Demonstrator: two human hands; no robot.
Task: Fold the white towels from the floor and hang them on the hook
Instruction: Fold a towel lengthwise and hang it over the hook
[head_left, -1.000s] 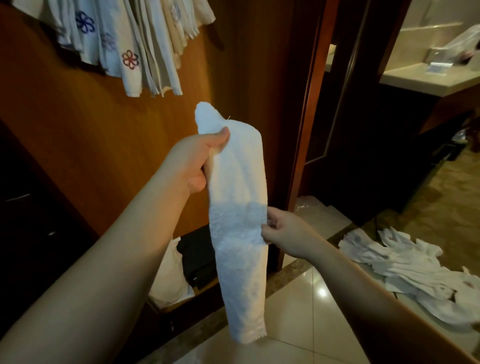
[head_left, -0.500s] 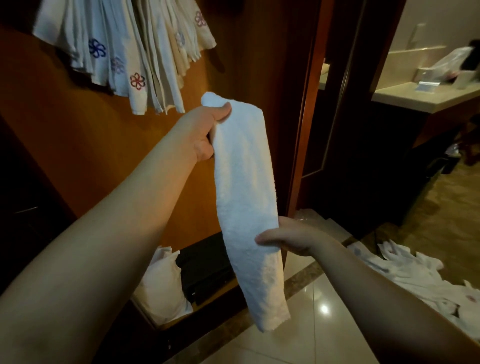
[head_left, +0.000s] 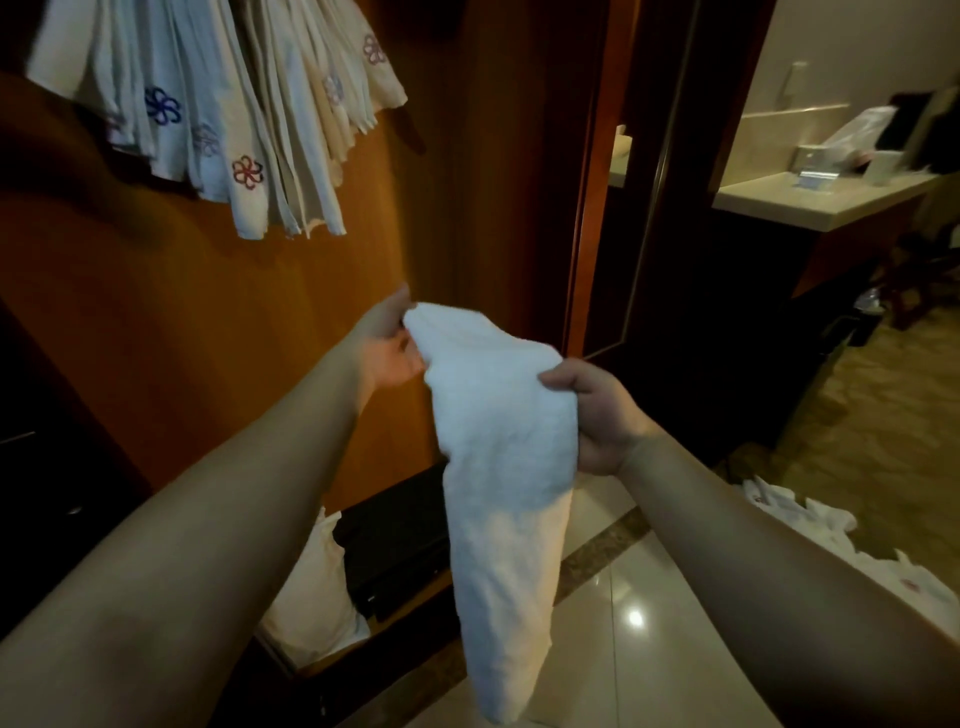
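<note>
two bare arms reach forward, holding a long white towel (head_left: 506, 467) in mid air in front of a wooden wall panel (head_left: 208, 338). the left hand (head_left: 387, 345) pinches the towel's top end, thumb above and palm turned toward the camera, so its grip is closed on the cloth. the right hand (head_left: 597, 415) has its fingers curled round the towel's right edge just below the fold, its grip also closed on the towel. the cloth drapes over between the hands, and its long lower part hangs down toward the shiny tiled floor (head_left: 639, 623). above on the left, a bunch of hung towels (head_left: 234, 119) with small stitched flowers fans down against the panel; the hook is hidden. on the floor at the far right lies a heap of white towels (head_left: 795, 514). beyond it stands a pale tabletop (head_left: 810, 200).
</note>
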